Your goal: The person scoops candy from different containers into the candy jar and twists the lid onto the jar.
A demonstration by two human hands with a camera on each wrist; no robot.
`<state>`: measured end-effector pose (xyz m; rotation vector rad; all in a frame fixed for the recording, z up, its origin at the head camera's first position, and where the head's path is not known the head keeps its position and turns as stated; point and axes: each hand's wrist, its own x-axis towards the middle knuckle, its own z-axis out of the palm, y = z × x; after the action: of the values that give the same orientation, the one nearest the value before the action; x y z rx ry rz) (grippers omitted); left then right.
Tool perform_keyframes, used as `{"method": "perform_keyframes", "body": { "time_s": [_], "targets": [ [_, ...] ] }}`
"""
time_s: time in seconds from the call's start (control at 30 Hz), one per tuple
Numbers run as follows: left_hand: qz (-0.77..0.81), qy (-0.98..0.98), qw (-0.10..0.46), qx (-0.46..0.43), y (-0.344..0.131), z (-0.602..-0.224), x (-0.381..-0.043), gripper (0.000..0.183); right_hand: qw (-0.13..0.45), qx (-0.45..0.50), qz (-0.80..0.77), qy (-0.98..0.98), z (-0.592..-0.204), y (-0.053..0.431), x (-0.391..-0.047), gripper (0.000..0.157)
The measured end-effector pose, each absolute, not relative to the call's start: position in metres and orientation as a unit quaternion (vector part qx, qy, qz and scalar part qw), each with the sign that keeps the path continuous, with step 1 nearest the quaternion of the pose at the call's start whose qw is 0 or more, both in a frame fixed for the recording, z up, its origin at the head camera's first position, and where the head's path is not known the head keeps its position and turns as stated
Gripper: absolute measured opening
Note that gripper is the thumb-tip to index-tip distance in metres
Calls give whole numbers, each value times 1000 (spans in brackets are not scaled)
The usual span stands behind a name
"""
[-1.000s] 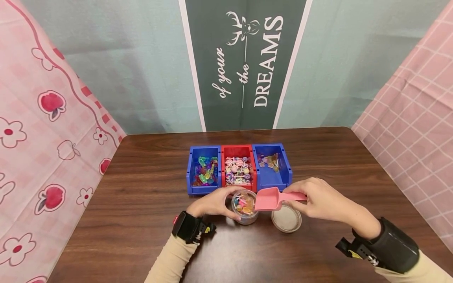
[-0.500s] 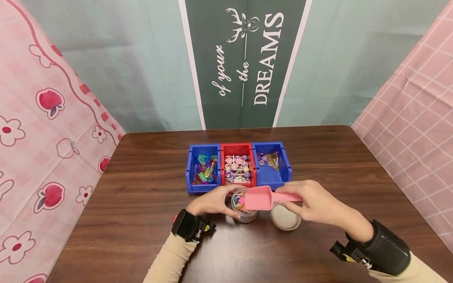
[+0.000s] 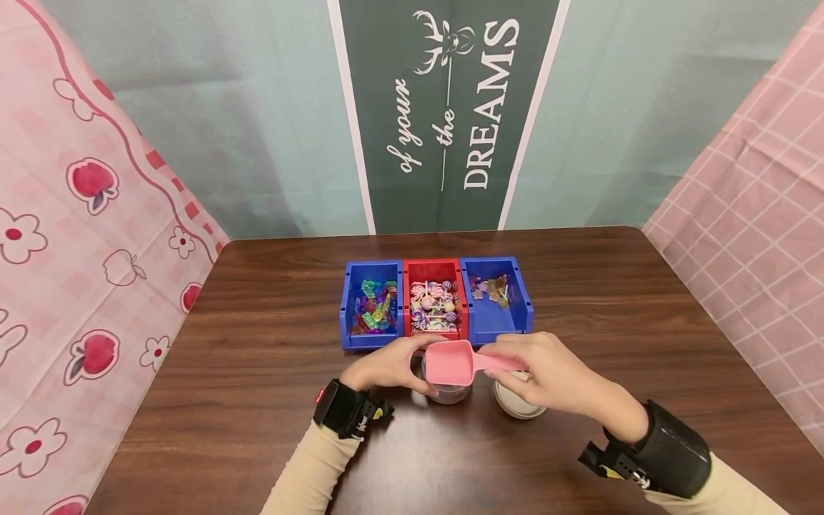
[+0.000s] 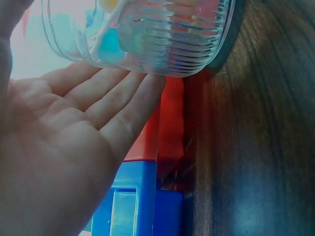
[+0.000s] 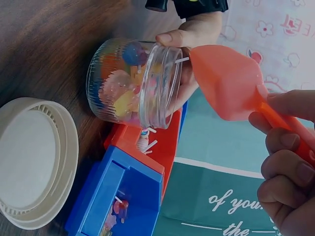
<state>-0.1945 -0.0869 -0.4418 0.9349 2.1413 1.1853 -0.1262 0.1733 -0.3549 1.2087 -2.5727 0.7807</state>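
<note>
A clear ribbed jar (image 5: 115, 83) holds colorful candies, and a white stick pokes from its mouth. My left hand (image 3: 386, 367) grips the jar around its side, thumb toward me and fingers on the far side. In the left wrist view, the jar's ribbed wall rests against the fingers (image 4: 123, 96). My right hand (image 3: 550, 373) holds a pink scoop (image 3: 448, 363) by its handle. The scoop lies level above the jar's mouth, its bowl showing bare from overhead, and hides the candies in the head view. From the right wrist view, the scoop's tip meets the stick.
A cream lid (image 3: 520, 406) lies beside the jar, partly under my right hand. Behind stand three joined bins: a blue bin (image 3: 346, 325) with translucent candies, a red bin (image 3: 433, 270) with lollipops, and another blue bin (image 3: 492, 323) with a few candies. Fabric curtains surround the table.
My right hand has moved left with the scoop, from the jar's right edge to right over its mouth. The left hand keeps its grip on the jar in the same place.
</note>
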Motion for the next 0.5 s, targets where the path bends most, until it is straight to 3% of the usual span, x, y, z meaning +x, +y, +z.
{"method": "perform_keyframes", "body": {
  "time_s": [0.5],
  "targets": [
    [418,802,247,347,-86,-438,-194,81,124,371,209,-896,-354,180,-132,16]
  ]
}}
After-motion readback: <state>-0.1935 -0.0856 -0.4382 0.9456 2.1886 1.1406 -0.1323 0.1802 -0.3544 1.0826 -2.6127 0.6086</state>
